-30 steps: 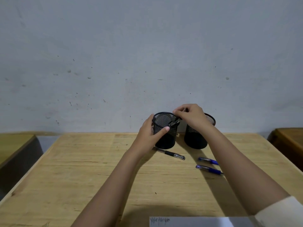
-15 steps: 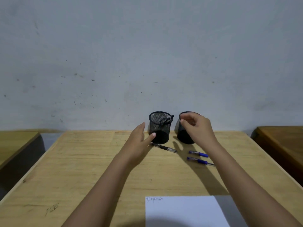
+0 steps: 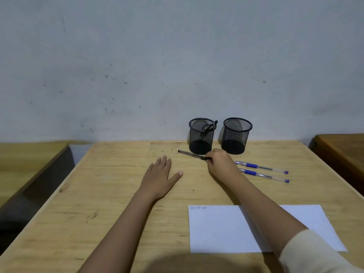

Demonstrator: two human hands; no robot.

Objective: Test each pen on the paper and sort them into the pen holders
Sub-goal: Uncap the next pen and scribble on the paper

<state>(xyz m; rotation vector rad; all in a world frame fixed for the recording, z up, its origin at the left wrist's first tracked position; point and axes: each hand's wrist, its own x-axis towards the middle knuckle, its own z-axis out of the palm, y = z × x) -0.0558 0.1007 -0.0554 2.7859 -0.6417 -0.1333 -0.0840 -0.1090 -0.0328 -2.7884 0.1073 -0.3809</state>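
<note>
1. Closing on the black ballpoint pen (image 3: 194, 155), your right hand (image 3: 221, 162) has its fingers curled together over the pen's near end. The barrel lies on the pale wooden tabletop (image 3: 118, 194), running away from your fingertips toward the left. Whether it has left the wood cannot be told.
2. Judged purpose: that grip at one end suits carrying the pen back to the white paper sheet (image 3: 220, 229), which lies below your right forearm and bears a few scribbles (image 3: 198, 207) in its far left corner.
3. Your left hand (image 3: 160, 177) rests flat, palm down, fingers spread and holding nothing, well left of the pen tip. It appears to be bracing only.
4. Just beyond your right knuckles stands the left black mesh pen holder (image 3: 201, 135), with dark pens (image 3: 209, 127) leaning on its rim. The right black mesh pen holder (image 3: 236, 135), beside it, appears empty.
5. To the right of your right wrist lie two blue-gripped clear pens (image 3: 262, 171), parallel, apart from each other and untouched; these look to be awaiting test.
6. Surface: scuffed wood, with a pencil mark (image 3: 92, 216) near your left forearm.
7. Room: a grey, spotted plaster wall (image 3: 157, 66) rises behind the holders; other wooden desks (image 3: 29, 160) flank either side.
</note>
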